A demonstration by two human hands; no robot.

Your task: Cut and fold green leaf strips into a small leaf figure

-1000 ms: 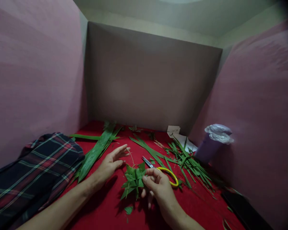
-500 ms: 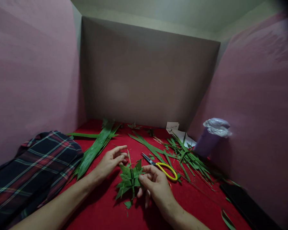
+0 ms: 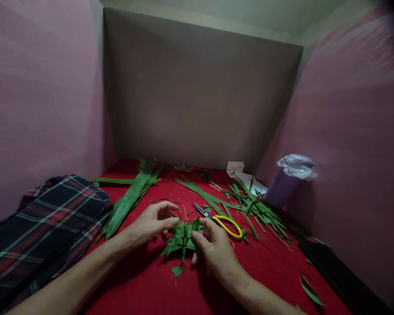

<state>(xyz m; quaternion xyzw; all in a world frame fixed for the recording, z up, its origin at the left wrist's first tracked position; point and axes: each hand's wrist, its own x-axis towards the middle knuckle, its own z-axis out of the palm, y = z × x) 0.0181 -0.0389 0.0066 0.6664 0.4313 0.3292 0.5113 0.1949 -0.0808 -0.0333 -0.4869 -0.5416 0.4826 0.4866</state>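
Observation:
A folded green leaf piece (image 3: 184,243) with pointed, star-like tips lies in front of me. A thin strand (image 3: 184,210) rises from its top and bends away to the left. My right hand (image 3: 215,249) pinches the piece's right side between thumb and fingers. At its upper left edge is my left hand (image 3: 160,221), index finger and thumb apart, the thumb tip close to the leaf; its lower fingers are partly hidden. Scissors (image 3: 218,221) with yellow handles lie just beyond my right hand.
Long broad leaves (image 3: 129,205) lie at the left, beside plaid cloth (image 3: 59,218). Cut leaf strips (image 3: 262,214) are heaped at the right, near white paper (image 3: 256,186) and a purple container (image 3: 282,186) topped with clear plastic. A black flat object (image 3: 328,267) borders the red cloth (image 3: 144,280).
My left hand has shifted right, its thumb now by the leaf piece's top. The thin strand now curves to the left. The view has tilted slightly down.

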